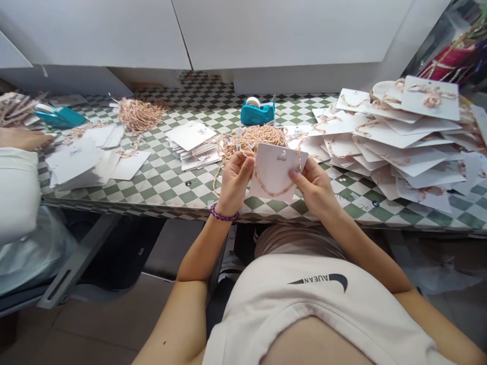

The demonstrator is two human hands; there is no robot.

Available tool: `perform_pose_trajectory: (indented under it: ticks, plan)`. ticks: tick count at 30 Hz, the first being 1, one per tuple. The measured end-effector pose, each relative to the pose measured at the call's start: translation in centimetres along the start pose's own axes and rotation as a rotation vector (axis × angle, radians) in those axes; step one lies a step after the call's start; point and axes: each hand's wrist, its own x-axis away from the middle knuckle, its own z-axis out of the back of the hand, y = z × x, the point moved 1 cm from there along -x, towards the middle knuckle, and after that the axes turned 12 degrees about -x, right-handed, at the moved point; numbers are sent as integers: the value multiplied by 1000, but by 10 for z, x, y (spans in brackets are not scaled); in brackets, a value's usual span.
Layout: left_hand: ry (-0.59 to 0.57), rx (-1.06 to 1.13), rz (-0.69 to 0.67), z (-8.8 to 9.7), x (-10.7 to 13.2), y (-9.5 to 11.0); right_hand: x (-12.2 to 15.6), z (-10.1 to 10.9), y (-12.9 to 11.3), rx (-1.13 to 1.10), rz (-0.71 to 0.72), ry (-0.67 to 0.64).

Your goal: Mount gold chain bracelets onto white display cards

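Checkered tabletop [201,191]: green and white, running from nine to three o'clock around the held card.
Carded pile [414,129]: many white cards bearing pinkish strands, heaped untidily between two and three o'clock.
Scattered cards [76,159]: a loose group near nine o'clock.
White sleeve [17,197]: another person's, at nine o'clock, beyond those cards.
Held card [279,175]: white, upper edge printed, raised between the two hands at the table's near edge.
Strand heap [262,135]: tangled, just past the card toward eleven o'clock.
Right hand [315,185]: gripping the card's right side, thumb across its front.
Left hand [234,177]: thumb and fingers pinching the necklace's end at the card's left edge.
Tape dispenser [256,115]: teal, between eleven and twelve, behind the heap.
Necklace [272,194]: pinkish, curving in a U across the card's face.
Bracelet [223,217]: purple beads, around the left wrist.
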Motion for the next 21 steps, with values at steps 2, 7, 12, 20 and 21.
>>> perform_pose_trajectory:
  ticks: [2, 7, 12, 20, 21]
  plan:
    - [5, -7, 43, 1, 2, 1, 0, -2, 0, -3, 2, 10]
    - [-12, -43, 25, 4, 7, -3, 2, -2, -1, 49, 29, -10]
    - [-23, -21, 39, 4, 3, -6, 1, -2, -2, 63, 23, -52]
    - [-22, -35, -19, 3, 3, -5, 2, 1, -1, 101, 43, -13]
    - [-13, -42, -19, 2, 3, -5, 2, 1, -1, 100, 35, -13]
